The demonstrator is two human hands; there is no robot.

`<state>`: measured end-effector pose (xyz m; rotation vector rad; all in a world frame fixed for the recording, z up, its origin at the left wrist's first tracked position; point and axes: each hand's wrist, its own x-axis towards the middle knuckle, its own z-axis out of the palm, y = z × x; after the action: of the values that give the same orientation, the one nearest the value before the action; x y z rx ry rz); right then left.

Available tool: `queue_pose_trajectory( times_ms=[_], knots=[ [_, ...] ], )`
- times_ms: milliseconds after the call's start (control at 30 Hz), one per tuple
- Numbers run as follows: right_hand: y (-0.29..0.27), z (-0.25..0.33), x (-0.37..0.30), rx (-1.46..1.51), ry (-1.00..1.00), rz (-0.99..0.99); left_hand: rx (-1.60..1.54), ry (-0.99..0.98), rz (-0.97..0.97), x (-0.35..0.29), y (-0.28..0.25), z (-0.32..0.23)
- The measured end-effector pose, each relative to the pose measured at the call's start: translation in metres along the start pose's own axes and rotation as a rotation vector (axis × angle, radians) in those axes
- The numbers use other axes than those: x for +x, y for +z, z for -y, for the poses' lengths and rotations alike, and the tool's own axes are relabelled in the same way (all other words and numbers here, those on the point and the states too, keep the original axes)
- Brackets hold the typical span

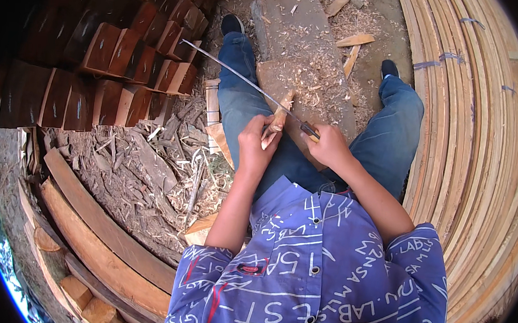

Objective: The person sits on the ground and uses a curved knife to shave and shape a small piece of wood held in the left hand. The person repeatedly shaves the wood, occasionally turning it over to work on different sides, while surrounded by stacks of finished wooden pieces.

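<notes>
A long-bladed knife (241,76), seen nearly edge-on, slants up and to the left from its dark handle. Closed round that handle is my right hand (330,146). My left hand (258,138) grips a short, pale piece of wood (280,115) with a rough, whittled upper end. The blade crosses that wood near its upper part; whether the edge bites in, I cannot tell. Both hands are over my lap, between my legs. Beyond them lies a wide wooden plank (298,32) strewn with shavings.
Stacked dark timber blocks (116,49) rise at the left. Long pale boards (452,145), tied in places, run along the right. Curved slabs (103,234) lie at the lower left, beside bark and shavings (144,171). Loose wood offcuts (356,41) rest beyond my knees.
</notes>
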<state>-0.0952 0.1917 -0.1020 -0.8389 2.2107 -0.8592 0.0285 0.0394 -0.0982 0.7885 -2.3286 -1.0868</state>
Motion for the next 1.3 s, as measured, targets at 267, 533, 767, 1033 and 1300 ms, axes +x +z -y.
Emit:
queue_pose_trajectory(
  times_ms=[267,533,767,1033,1300],
  knots=[
    [-0.011,0.029,-0.012,0.056,-0.003,0.044,-0.041,-0.117,0.015,-0.005,-0.008,-0.001],
    [-0.006,0.008,0.003,0.004,0.0,0.029,-0.009,-0.129,-0.038,0.005,-0.007,-0.001],
    [0.011,0.005,0.006,0.027,-0.064,-0.007,0.038,-0.034,-0.083,0.002,-0.008,0.01],
    [-0.018,0.034,0.013,-0.053,-0.114,0.065,-0.009,-0.096,-0.078,0.008,-0.006,0.014],
    [0.008,0.001,0.023,-0.101,-0.036,-0.015,-0.006,-0.08,-0.06,0.004,-0.008,0.009]
  ],
)
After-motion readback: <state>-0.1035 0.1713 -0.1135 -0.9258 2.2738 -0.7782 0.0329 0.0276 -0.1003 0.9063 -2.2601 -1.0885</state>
